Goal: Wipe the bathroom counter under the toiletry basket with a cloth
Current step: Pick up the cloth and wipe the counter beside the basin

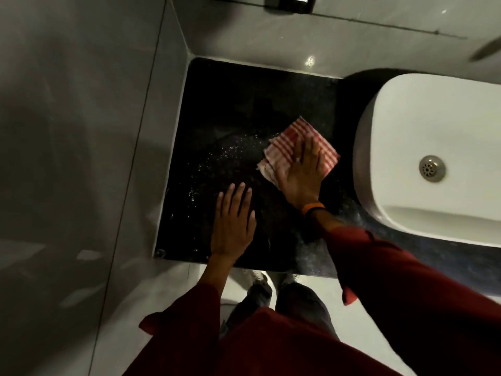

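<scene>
A black speckled counter [225, 112] fills the corner between grey tiled walls. A folded red-and-white striped cloth [291, 141] lies flat on its right part, near the basin. My right hand [302, 175] presses palm-down on the cloth, fingers spread over it. My left hand [234, 221] rests flat on the bare counter near the front edge, fingers apart, holding nothing. Small pale specks or droplets show on the counter between the two hands. No toiletry basket is in view.
A white basin [423, 158] with a metal drain [432, 168] stands on the counter at the right. Grey tiled walls [81, 131] close the left and back sides. A dark fixture [295, 2] hangs on the back wall. My feet and pale floor show below the counter's front edge.
</scene>
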